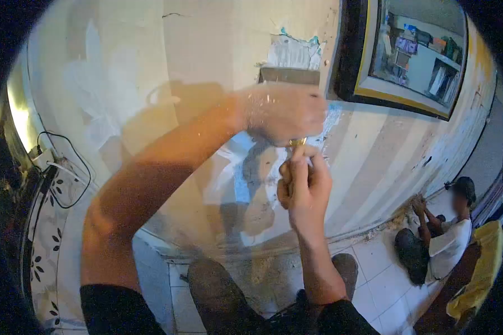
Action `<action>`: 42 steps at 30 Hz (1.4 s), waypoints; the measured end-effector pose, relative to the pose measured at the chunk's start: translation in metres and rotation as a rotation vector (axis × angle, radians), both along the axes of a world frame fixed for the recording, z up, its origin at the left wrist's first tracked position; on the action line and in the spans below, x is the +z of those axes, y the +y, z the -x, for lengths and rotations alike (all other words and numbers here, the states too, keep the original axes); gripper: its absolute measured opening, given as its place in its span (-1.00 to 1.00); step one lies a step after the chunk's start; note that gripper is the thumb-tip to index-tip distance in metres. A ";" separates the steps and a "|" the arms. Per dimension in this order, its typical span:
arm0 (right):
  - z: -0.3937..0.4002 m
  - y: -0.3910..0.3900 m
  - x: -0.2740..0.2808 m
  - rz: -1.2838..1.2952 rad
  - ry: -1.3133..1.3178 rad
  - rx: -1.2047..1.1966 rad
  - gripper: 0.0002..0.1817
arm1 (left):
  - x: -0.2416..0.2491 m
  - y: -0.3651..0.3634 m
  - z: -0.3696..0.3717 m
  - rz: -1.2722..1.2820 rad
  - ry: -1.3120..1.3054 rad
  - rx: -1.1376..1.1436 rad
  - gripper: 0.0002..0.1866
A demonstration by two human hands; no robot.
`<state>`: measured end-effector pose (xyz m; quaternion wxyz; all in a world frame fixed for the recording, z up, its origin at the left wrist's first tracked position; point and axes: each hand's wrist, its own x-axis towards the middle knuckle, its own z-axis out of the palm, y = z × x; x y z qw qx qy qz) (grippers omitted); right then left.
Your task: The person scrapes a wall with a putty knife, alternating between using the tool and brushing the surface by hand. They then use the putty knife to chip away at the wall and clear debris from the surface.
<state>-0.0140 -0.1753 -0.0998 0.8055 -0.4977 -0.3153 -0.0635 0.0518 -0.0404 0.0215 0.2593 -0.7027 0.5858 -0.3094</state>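
Note:
A wide, flat scraper blade (289, 75) lies against the striped wall, its upper edge just below a patch of peeled wallpaper (297, 53). My left hand (288, 111) is closed over the middle of the scraper, back of the hand toward me, its fingers largely hidden. Below it, a gold-coloured collar (297, 142) of the scraper shows between my hands. My right hand (308, 181) grips the lower end, and its fingers cover most of the handle. Bare whitish and bluish plaster (241, 176) shows on the wall around my hands.
A framed mirror or glazed picture (422, 50) hangs at upper right. Another person (450, 240) crouches by the wall at lower right, near a yellow cloth (478, 273). A plug with cables (43, 159) is at left, beside a leaf-patterned surface (56, 240). Tiled floor (374, 268) lies below.

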 end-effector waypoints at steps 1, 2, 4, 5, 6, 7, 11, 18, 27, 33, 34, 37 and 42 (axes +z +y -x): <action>0.005 -0.003 -0.007 0.002 0.055 0.048 -0.83 | -0.003 -0.001 0.002 0.002 -0.001 -0.003 -0.74; 0.007 -0.004 -0.009 0.005 0.104 0.100 -0.86 | -0.007 -0.003 0.004 -0.013 0.045 -0.007 -0.75; -0.001 0.003 0.001 -0.004 0.065 0.052 -0.85 | -0.001 -0.001 0.001 -0.029 0.079 -0.003 -0.75; -0.005 0.005 0.005 -0.013 0.041 -0.003 -0.83 | 0.012 0.000 -0.004 -0.022 0.039 -0.024 -0.75; -0.006 0.006 0.005 -0.009 0.050 -0.005 -0.83 | 0.016 -0.001 -0.006 -0.011 0.013 -0.049 -0.75; -0.005 0.007 0.005 -0.028 0.049 0.008 -0.83 | 0.012 -0.001 -0.004 -0.006 0.026 -0.051 -0.75; 0.008 0.006 -0.007 0.005 0.022 -0.053 -0.84 | -0.010 -0.002 0.008 -0.056 0.056 0.019 -0.75; -0.005 0.010 0.012 -0.079 -0.003 -0.004 -0.86 | 0.021 0.001 -0.004 -0.057 -0.030 -0.061 -0.73; -0.006 0.007 0.015 -0.088 0.041 0.026 -0.86 | 0.021 -0.001 -0.002 -0.026 0.014 -0.030 -0.72; -0.009 0.005 0.013 -0.046 0.013 0.002 -0.86 | 0.020 -0.008 0.003 -0.066 -0.086 -0.022 -0.78; -0.011 0.001 0.022 -0.029 -0.002 -0.015 -0.86 | 0.028 -0.008 0.002 -0.037 -0.063 -0.002 -0.78; -0.005 -0.001 0.017 -0.031 -0.047 0.006 -0.86 | 0.023 -0.006 0.004 0.007 -0.062 -0.042 -0.79; -0.027 0.020 0.020 -0.055 -0.116 -0.057 -0.87 | 0.042 -0.001 -0.004 -0.111 0.002 0.031 -0.70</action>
